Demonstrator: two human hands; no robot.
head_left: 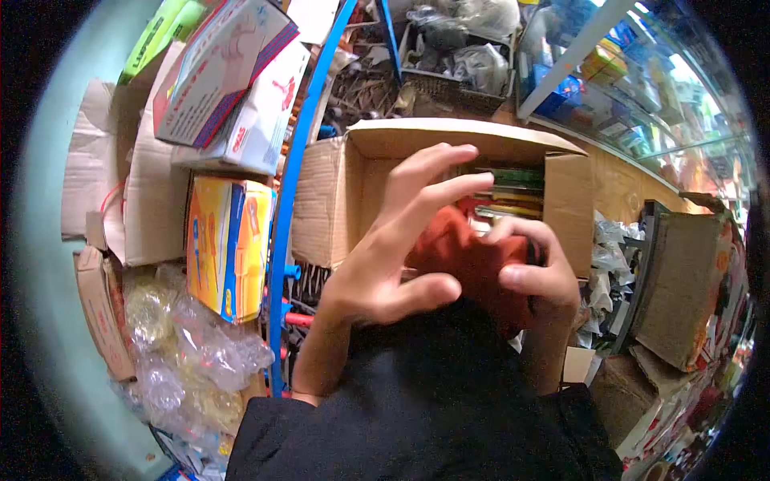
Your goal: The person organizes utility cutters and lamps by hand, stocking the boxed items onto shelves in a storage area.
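Observation:
My left hand (381, 248) is raised in front of the body, fingers spread and thumb apart, with nothing between them. Beside it, a reddish-brown cloth (453, 244) hangs in folds. The curled fingers and thumb of my right hand (541, 268) grip the right side of this cloth. Part of the cloth is hidden behind my left hand. Beyond both hands stands an open cardboard box (321, 200). Several thin items with coloured edges (513, 186) lie stacked in its right part; their kind cannot be made out.
A blue metal upright (293, 192) runs along the left. Past it are a yellow-orange carton (228, 244), a white printed box (220, 76) and clear plastic bags (188, 341). A glass display case (634, 88) stands at upper right, with a worn cardboard box (682, 289) below.

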